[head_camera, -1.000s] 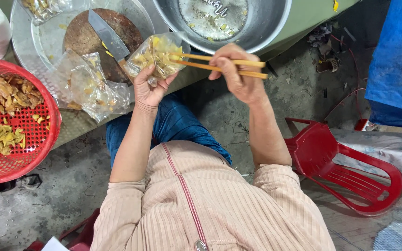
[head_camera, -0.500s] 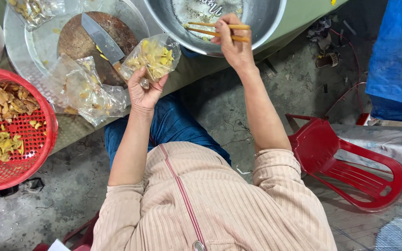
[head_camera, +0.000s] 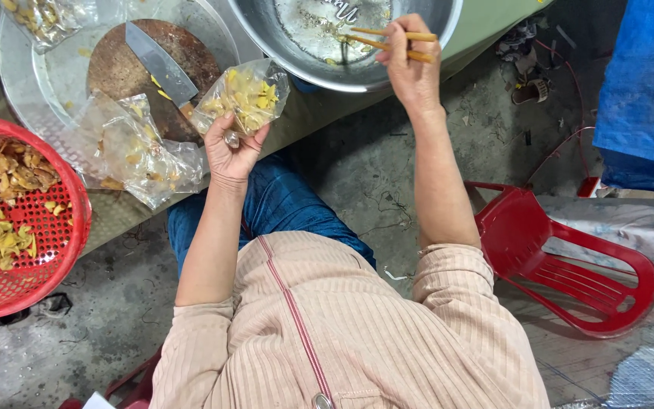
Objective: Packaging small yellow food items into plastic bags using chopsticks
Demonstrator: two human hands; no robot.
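My left hand (head_camera: 230,151) holds up a clear plastic bag (head_camera: 245,95) partly filled with yellow food pieces, over the table's near edge. My right hand (head_camera: 412,64) grips a pair of wooden chopsticks (head_camera: 387,42) whose tips reach into a large metal bowl (head_camera: 342,45) with a few scraps on its bottom. A round wooden chopping board (head_camera: 126,72) with a cleaver (head_camera: 162,68) lying on it sits on a metal tray (head_camera: 35,83) just left of the bag.
More filled clear bags (head_camera: 126,151) lie on the tray's near side. A red plastic basket (head_camera: 17,220) of yellow and brown pieces stands at the left. A red plastic chair (head_camera: 562,257) is at my right on the concrete floor. Blue tarpaulin (head_camera: 645,98) hangs far right.
My right hand has carried the chopsticks from over the bag to the right and into the metal bowl. My left hand keeps holding the bag in about the same place.
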